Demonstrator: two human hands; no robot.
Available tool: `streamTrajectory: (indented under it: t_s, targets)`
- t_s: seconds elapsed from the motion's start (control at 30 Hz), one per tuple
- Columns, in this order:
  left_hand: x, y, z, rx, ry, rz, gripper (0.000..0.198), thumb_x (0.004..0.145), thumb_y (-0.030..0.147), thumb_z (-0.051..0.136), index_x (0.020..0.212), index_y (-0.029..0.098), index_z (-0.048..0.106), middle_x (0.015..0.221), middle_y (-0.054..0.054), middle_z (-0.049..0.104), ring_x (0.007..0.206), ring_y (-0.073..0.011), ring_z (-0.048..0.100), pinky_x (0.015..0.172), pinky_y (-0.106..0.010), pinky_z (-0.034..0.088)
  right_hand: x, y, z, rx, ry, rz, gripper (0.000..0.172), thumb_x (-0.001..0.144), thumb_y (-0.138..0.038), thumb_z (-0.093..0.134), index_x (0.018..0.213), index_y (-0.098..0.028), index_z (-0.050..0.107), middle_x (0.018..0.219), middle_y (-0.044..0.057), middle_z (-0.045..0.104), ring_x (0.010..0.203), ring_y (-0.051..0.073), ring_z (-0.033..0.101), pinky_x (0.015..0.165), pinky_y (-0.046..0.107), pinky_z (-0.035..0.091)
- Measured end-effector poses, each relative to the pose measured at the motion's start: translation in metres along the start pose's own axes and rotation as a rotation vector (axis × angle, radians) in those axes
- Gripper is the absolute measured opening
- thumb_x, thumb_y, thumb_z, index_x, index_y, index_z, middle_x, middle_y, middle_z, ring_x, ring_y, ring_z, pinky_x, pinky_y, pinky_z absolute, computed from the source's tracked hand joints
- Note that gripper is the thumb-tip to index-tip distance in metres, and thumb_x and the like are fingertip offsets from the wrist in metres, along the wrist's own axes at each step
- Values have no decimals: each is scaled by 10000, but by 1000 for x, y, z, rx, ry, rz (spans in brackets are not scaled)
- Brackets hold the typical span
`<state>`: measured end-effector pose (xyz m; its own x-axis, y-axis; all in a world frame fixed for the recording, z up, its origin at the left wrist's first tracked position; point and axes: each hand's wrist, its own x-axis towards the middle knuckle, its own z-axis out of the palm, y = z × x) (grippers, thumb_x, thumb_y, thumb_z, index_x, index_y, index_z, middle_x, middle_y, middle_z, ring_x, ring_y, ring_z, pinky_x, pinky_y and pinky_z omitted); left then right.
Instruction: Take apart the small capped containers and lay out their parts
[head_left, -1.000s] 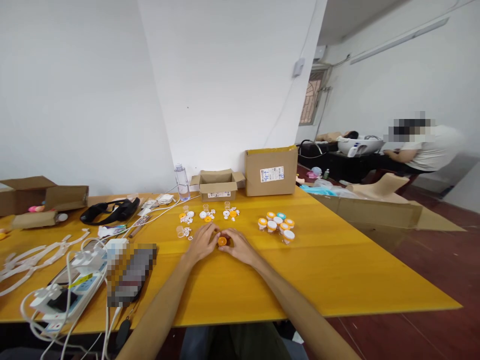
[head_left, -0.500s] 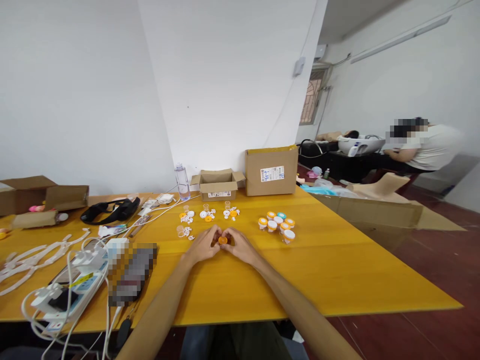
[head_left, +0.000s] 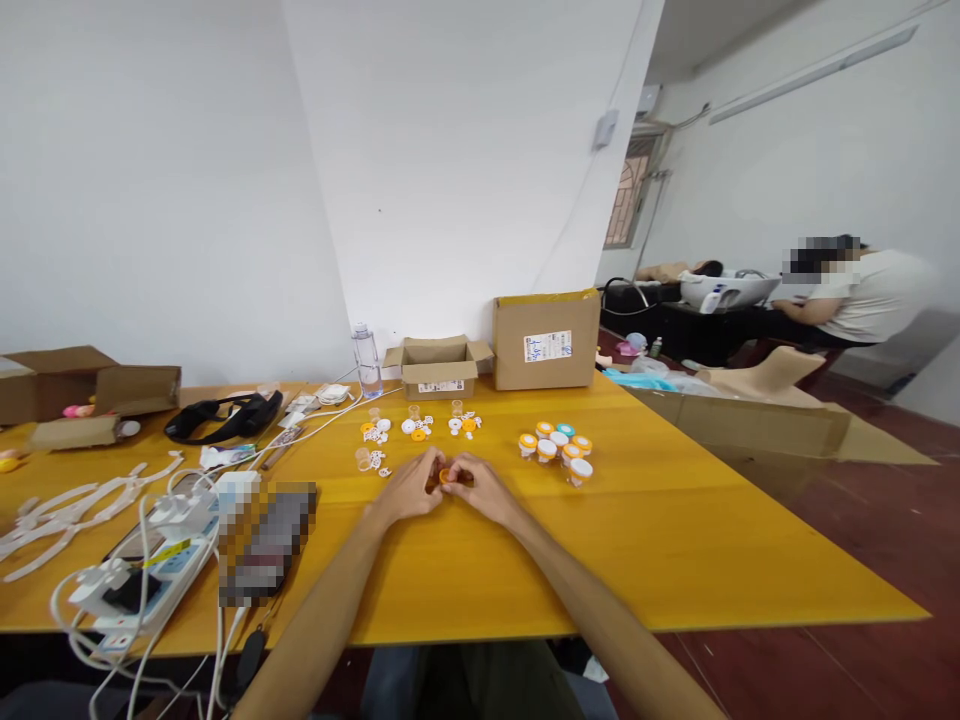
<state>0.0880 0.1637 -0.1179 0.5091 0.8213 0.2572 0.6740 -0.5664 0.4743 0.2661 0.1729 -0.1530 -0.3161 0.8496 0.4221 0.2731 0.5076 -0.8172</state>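
Left hand and right hand pinch a small round orange plastic piece between their fingers. Less of its face shows than before.

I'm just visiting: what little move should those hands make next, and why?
Perhaps a gentle press or turn on the small orange piece with the right hand, while the left hand steadies it. Both hands meet around it at the fingertips, so that seems the easiest small adjustment. They partly hide it, so I can't tell how it fits together.
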Motion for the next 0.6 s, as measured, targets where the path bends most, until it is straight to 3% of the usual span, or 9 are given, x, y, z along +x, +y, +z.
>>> streamTrajectory:
  t_s: [0.43, 0.6]
  targets:
    - [0, -1, 1, -15, 10, 32, 207, 779, 201, 518, 978, 237, 475, 847, 0, 583, 725, -165, 534, 698, -288, 441, 1, 0, -1, 53, 20, -29, 147, 752, -280, 693, 674, -206, 593, 756, -2, 619, 699, 157, 565, 657, 271, 447]
    - [1, 0, 1, -41, 96, 80, 140, 870, 331, 521, 975, 239, 525, 887, -21, 613, 809, -193, 571, 780, -320, 464, 1, -1, -3, 79, 79, -47, 181, 786, -355, 668, 704, -217, 585, 790, 0, 650, 721, 162, 580, 682, 278, 458]
